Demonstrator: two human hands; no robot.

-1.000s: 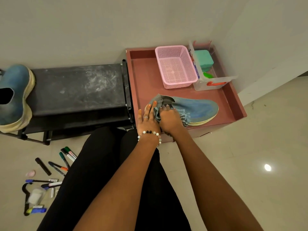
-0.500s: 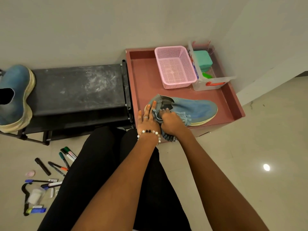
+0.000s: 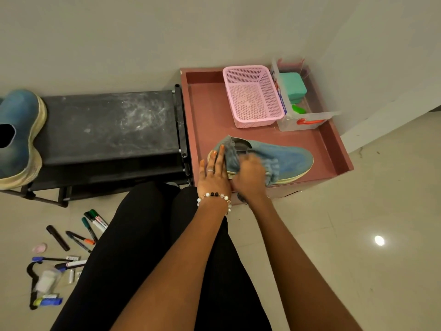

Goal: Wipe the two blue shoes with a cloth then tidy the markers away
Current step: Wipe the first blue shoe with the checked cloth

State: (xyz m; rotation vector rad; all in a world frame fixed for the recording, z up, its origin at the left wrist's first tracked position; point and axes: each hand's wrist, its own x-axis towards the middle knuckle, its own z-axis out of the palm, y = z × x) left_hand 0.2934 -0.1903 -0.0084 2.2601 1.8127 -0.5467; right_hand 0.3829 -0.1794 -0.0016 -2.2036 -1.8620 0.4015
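One blue shoe (image 3: 292, 160) lies on its sole in the pink tray (image 3: 207, 111), toe to the right. My left hand (image 3: 213, 176) presses its straight fingers flat against the shoe's heel. My right hand (image 3: 250, 176) grips a grey-blue cloth (image 3: 273, 169) bunched on the shoe's near side by the opening. The second blue shoe (image 3: 18, 137) rests on the black bench (image 3: 107, 125) at far left. Several markers (image 3: 91, 223) lie scattered on the floor at lower left.
A pink mesh basket (image 3: 253, 96) and a clear box (image 3: 303, 120) holding a green case stand at the tray's back right. A clear pouch (image 3: 45, 280) and small bits lie among the markers. My black-clad legs fill the lower middle.
My right hand has slid the cloth to the right along the shoe's near side, after pulling back toward the heel. My left hand stays on the heel.
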